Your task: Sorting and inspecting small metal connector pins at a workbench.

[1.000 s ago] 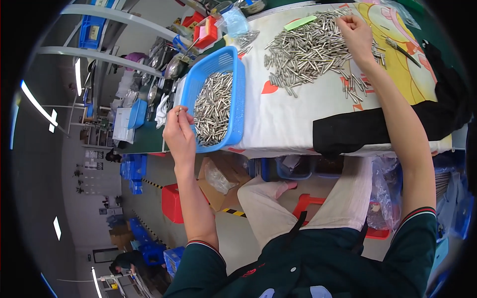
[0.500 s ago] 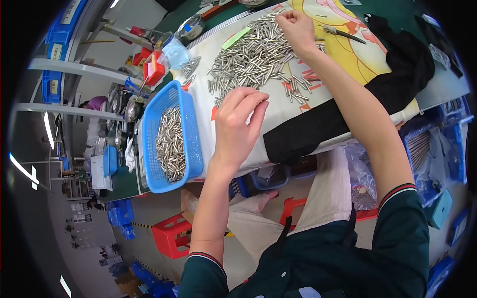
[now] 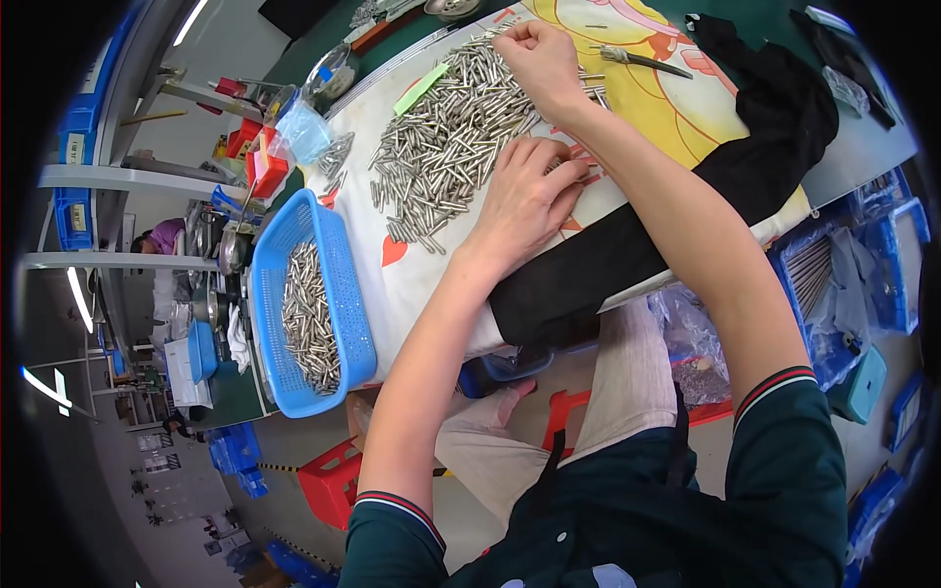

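A broad heap of short silver metal pins (image 3: pixel 431 152) lies on a printed cloth (image 3: pixel 412 304). My left hand (image 3: pixel 524 196) rests at the heap's near right side, its fingers curled down over a few pins that show between them. Beyond it, at the far right of the heap, my right hand (image 3: pixel 544 69) is closed with thumb and fingertips together; whatever they hold is hidden. A light green strip (image 3: pixel 421 89) lies on top of the heap. To the left stands a blue perforated basket (image 3: pixel 353 314) holding many similar pins.
Black fabric (image 3: pixel 578 274) stretches along the table's near edge and up the right. A dark-handled brush-like tool (image 3: pixel 642 62) lies beyond my right hand. Red bins (image 3: pixel 265 167) and a clear bag (image 3: pixel 305 130) sit at the far left. A red stool (image 3: pixel 331 485) stands below.
My left hand has moved right and down onto the pins at the heap's near right side. My right hand stays closed at the far side. The view has shifted slightly.
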`<state>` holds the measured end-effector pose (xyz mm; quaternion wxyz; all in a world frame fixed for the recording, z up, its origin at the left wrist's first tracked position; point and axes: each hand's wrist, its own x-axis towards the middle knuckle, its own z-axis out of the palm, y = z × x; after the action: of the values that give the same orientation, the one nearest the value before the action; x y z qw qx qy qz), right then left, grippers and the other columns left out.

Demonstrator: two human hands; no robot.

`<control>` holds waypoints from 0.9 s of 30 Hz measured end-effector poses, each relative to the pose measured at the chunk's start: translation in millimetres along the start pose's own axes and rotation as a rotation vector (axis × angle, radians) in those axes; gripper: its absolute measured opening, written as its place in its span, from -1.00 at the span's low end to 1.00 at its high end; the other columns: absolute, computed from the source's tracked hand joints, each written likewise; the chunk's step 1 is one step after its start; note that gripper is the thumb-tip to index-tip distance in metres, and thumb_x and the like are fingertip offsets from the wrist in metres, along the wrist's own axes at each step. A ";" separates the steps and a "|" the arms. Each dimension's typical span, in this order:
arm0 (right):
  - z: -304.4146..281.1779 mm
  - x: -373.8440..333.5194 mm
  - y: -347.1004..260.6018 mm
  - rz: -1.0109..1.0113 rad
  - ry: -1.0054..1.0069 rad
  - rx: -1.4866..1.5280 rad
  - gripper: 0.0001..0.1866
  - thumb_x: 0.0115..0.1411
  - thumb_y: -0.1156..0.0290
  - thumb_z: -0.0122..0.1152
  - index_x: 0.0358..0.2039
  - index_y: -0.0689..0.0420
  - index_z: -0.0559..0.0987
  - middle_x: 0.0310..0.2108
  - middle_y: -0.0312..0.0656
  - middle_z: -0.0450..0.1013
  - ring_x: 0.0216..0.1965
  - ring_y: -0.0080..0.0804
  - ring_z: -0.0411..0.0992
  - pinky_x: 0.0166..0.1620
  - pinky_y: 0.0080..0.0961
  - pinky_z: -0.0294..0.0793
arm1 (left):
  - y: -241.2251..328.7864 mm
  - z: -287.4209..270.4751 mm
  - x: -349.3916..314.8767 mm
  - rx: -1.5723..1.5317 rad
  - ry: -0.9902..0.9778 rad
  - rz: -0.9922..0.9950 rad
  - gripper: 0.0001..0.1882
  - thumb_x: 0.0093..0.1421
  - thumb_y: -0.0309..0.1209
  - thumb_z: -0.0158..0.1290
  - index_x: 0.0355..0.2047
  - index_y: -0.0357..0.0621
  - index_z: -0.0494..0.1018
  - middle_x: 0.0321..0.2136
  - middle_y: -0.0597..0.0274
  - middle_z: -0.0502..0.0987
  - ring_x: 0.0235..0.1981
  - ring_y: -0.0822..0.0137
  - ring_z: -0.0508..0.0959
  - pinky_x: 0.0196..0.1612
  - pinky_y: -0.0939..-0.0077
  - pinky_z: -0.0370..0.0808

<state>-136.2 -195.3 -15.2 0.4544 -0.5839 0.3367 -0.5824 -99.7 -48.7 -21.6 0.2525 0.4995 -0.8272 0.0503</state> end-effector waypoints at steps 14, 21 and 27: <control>-48.2 -23.9 -61.4 -0.402 -0.929 -0.820 -0.84 -0.17 0.43 0.11 -0.58 0.26 0.47 -0.59 -0.08 0.43 -0.49 -0.15 0.42 -0.37 -0.34 0.39 | -10.9 -41.7 -68.5 0.036 0.121 -0.202 -0.83 -0.18 -0.68 0.03 -0.50 -0.23 0.42 -0.37 0.20 0.44 -0.24 0.18 0.41 -0.14 0.31 0.33; -59.3 -49.4 -41.5 -0.603 -0.902 -1.078 -0.92 -0.18 0.56 0.04 -0.61 0.26 0.50 -0.57 0.02 0.44 -0.42 -0.05 0.45 -0.31 -0.23 0.43 | -2.1 -57.1 -96.7 0.020 0.168 -0.291 -0.80 -0.17 -0.71 0.03 -0.47 -0.26 0.45 -0.32 0.17 0.49 -0.22 0.15 0.46 -0.13 0.33 0.36; -45.1 -31.7 -47.9 -0.504 -0.902 -0.918 -0.93 -0.13 0.55 0.04 -0.56 0.27 0.46 -0.62 -0.08 0.40 -0.51 -0.18 0.41 -0.40 -0.36 0.37 | 0.7 -59.4 -104.9 0.088 0.330 -0.388 -0.83 -0.17 -0.66 0.05 -0.49 -0.22 0.45 -0.47 0.22 0.43 -0.41 0.22 0.41 -0.36 0.39 0.36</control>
<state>-190.2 -155.1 13.0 0.1075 -0.9628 0.1812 -0.1690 -39.2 55.6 -19.0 0.3672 0.6444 -0.6604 0.1177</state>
